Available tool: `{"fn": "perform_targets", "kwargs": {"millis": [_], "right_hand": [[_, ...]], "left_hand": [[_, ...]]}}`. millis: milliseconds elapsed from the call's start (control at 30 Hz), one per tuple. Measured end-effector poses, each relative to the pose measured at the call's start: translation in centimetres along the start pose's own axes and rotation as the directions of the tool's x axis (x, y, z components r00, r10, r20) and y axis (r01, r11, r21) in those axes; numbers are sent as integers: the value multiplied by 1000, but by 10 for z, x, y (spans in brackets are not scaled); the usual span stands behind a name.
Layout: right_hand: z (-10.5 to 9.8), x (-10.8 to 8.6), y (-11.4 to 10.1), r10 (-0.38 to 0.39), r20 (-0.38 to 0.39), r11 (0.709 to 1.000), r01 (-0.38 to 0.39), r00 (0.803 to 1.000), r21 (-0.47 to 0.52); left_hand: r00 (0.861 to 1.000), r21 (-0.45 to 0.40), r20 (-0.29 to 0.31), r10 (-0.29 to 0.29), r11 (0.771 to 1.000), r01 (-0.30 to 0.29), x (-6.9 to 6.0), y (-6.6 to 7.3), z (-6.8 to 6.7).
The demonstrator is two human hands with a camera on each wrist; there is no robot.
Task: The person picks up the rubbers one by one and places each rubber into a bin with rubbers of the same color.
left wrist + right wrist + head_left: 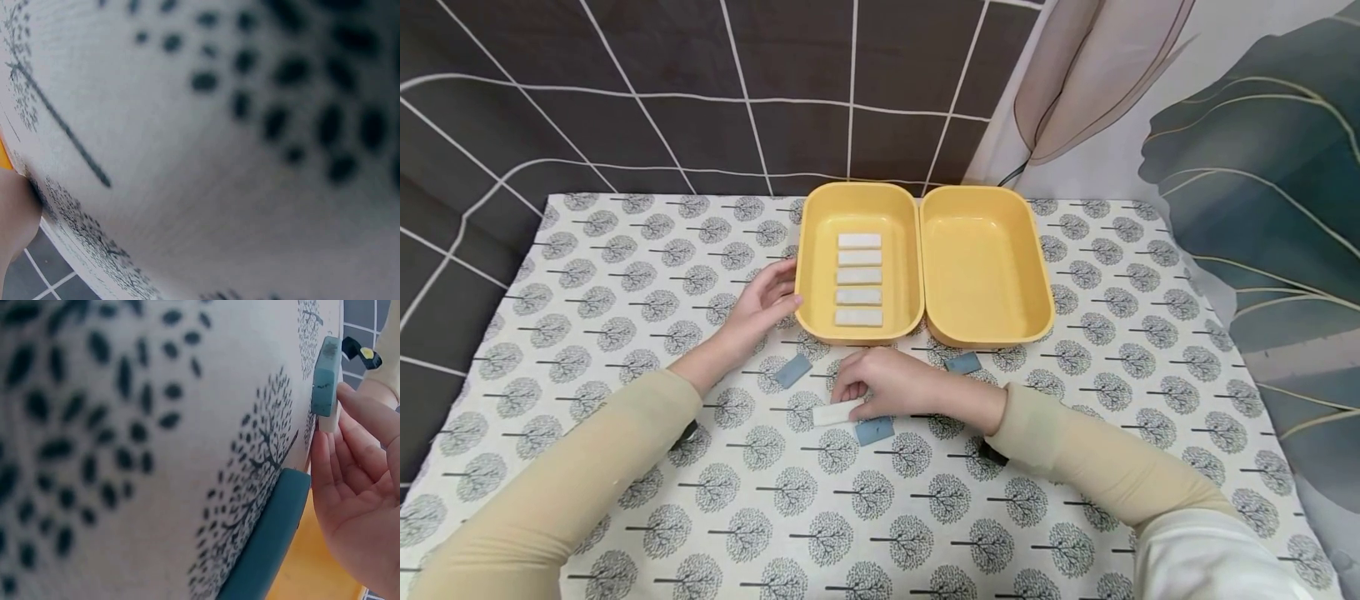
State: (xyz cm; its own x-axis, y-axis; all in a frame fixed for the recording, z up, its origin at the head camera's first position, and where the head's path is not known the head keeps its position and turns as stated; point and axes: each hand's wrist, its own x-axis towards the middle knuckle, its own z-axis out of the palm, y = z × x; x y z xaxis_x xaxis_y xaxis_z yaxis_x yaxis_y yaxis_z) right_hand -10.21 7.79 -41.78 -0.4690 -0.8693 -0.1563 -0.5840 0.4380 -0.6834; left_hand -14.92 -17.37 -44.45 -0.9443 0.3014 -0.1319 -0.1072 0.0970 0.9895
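White strip (833, 414) sits on the patterned tablecloth (700, 521) in front of the left yellow tray (902, 283), with its right end at the right hand (891, 383). That hand pinches it: the thumb is on the near side and the bent fingers are on the far side, and the right wrist view shows a bit of white between them. Whether the strip has left the cloth at all, I cannot tell. One blue block (875, 431) lies just beside that end, on the near side, close under the thumb; a second blue block (793, 371) lies between the left forearm and the right hand, and a third blue block (962, 362) lies beyond the right wrist, close to the right yellow tray (987, 279). Five white strips (859, 276) lie inside the left tray in a column, roughly parallel and with narrow gaps, while the right tray, set just beside it, shows a bare floor. The left hand (763, 300) rests against the left tray's outer side, thumb near the rim and fingers loosely extended, gripping nothing that shows; it seems to steady the tray. Judging from this, the step in hand is taking up the white strip. The next move calls for a firm pinch and a straight lift that leaves the neighbouring blue block undisturbed; if the strip belongs with the others, it would need turning level to match the column.
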Motion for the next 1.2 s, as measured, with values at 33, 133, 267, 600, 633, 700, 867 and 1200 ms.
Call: {"fn": "perform_targets", "kwargs": {"millis": [33, 133, 267, 600, 633, 700, 867, 1200], "right_hand": [[0, 0, -1, 1, 0, 1000, -1, 1000, -4], [0, 1, -3, 11, 4, 1000, -11, 1000, -8], [0, 2, -5, 19, 6, 1000, -19, 1000, -3], [-4, 0, -11, 18, 17, 1000, -18, 1000, 12], [-4, 0, -12, 20, 19, 1000, -20, 1000, 7], [-5, -1, -13, 24, 24, 1000, -24, 999, -5], [-10, -2, -18, 20, 16, 1000, -20, 1000, -13], [-24, -4, -31, 4, -16, 999, -4, 1000, -50]], "left_hand": [[1000, 0, 0, -1, 1000, 1, 0, 0, 0], [1000, 1, -1, -3, 1000, 3, 0, 1, 0], [1000, 3, 0, -6, 1000, 6, 0, 1, 0], [1000, 16, 2, -11, 1000, 11, 0, 2, 1], [1000, 17, 2, -11, 1000, 11, 1, 2, 1], [1000, 18, 1, -12, 1000, 12, 0, 2, 1], [1000, 14, 1, -10, 1000, 10, -1, 3, 1], [1000, 10, 4, 3, 1000, -4, 0, 2, 1]]}}
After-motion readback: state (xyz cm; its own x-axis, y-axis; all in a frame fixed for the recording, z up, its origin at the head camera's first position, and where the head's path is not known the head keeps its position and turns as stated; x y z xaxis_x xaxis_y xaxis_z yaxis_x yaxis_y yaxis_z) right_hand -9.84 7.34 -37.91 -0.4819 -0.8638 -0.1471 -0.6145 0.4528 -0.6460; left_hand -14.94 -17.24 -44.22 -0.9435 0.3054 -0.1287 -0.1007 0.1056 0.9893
